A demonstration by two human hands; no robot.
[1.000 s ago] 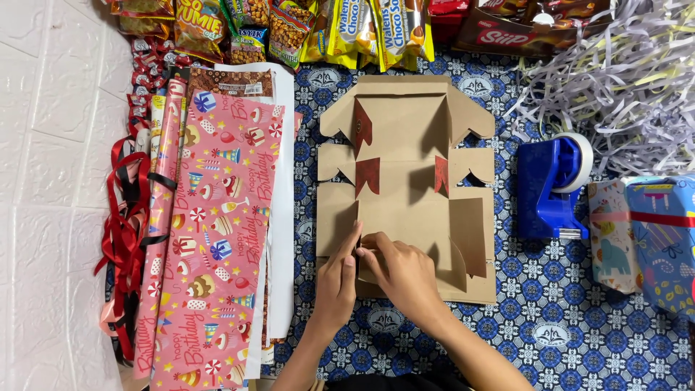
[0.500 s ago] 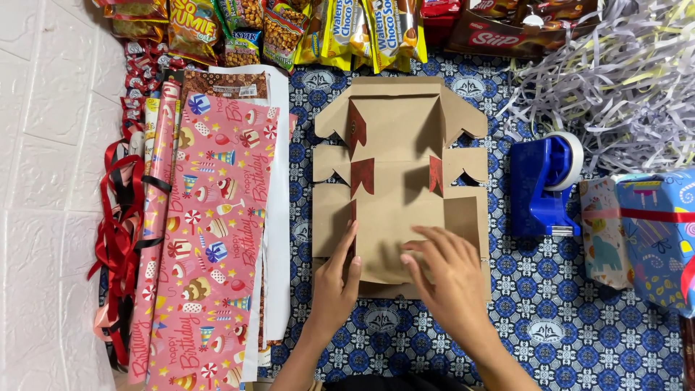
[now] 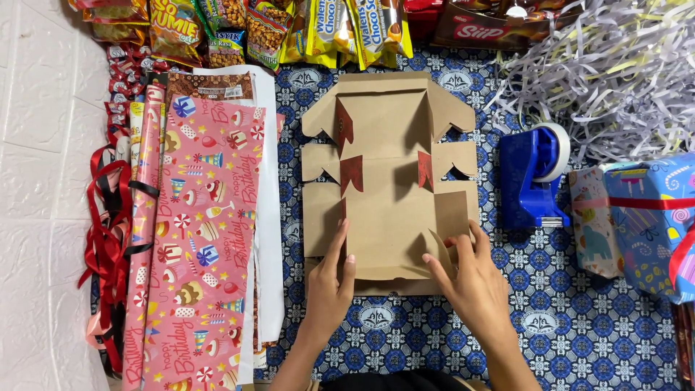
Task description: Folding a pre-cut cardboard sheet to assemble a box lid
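Left hand (image 3: 329, 286) flat, palm down, fingers together pointing 12 o'clock, pressing the near-left panel of the flattened brown cardboard box (image 3: 387, 181). Right hand (image 3: 474, 279) spread wide, palm down, fingertips on the near-right flap, thumb toward 10 o'clock; neither hand grips anything. Both forearms come in from 6 o'clock. Box lies unfolded at centre on the blue patterned cloth (image 3: 579, 326), flaps partly raised. At 9 o'clock pink birthday wrapping paper (image 3: 203, 239), red ribbons (image 3: 108, 239) beyond it. At 3 o'clock blue tape dispenser (image 3: 532, 174), wrapped gifts (image 3: 637, 217) further right. At 12 o'clock snack packets (image 3: 289, 29); at 1 o'clock shredded paper (image 3: 615, 72).
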